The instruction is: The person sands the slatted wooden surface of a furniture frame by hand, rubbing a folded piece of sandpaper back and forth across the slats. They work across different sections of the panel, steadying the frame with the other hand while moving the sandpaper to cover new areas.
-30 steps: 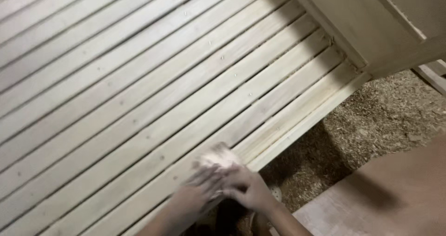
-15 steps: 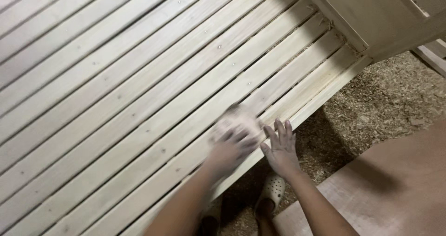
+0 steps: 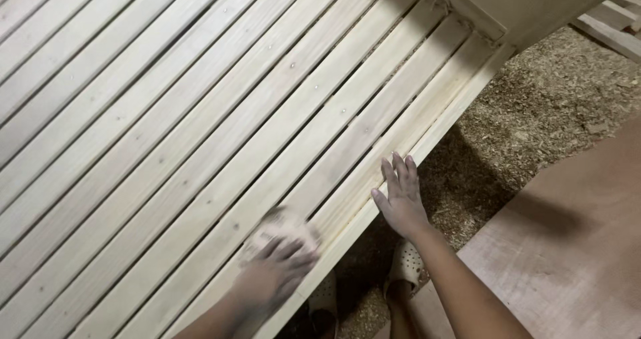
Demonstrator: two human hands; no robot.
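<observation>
No packages, labels, signs or screens show anywhere in this view — only bare, unmarked surfaces.

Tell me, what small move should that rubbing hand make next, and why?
Probably push the pad back up along the same slat. The left hand presses it near the slat's lower end, most of that slat lies above it, and the right hand rests flat on the frame edge.

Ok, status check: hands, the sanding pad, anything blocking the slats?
Left hand pressing pale sanding pad onto the slatted wooden frame, blurred. Right hand flat on the frame's outer edge, fingers spread, holding nothing. Slats unobstructed; sawdust floor beside it.
</observation>
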